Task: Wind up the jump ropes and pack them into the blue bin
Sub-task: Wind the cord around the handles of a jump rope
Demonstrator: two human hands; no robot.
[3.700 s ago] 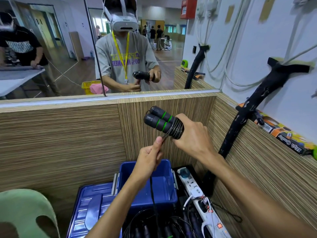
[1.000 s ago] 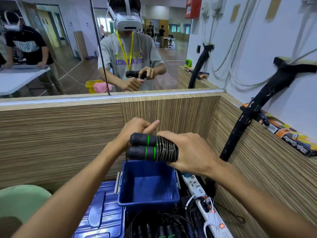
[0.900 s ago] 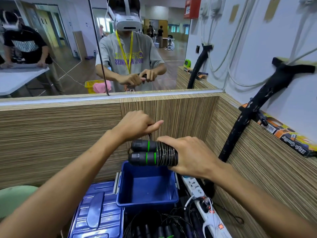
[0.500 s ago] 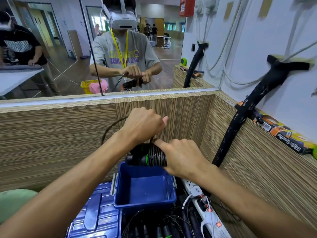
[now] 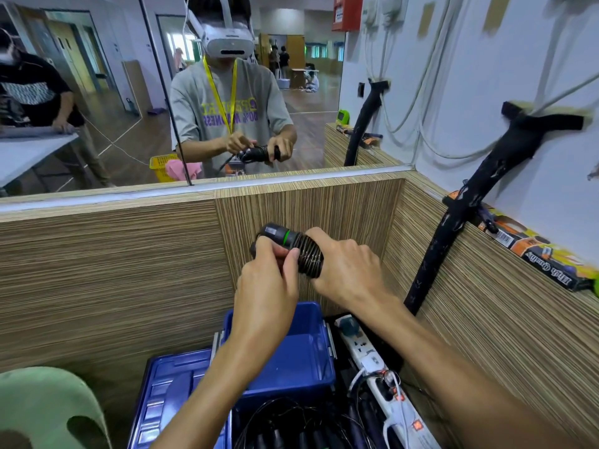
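So the loose cord from a moment ago is now wound up: right hand (image 5: 346, 270) grips the jump rope (image 5: 296, 251) bundle, left hand (image 5: 269, 280) pinches its end, right above the empty blue bin (image 5: 304, 371). Basically ready to drop.

Both hands up on 1 wound jump rope (image 5: 293, 246) above blue bin (image 5: 303, 367): right hand (image 5: 348, 265) gripping coiled handles, left hand (image 5: 270, 281) pinching at near end. Bin lid (image 5: 171, 393) lying left of bin, power strip (image 5: 377, 367) right, more ropes (image 5: 291, 429) piled below. Mirror (image 5: 162, 92) ahead.
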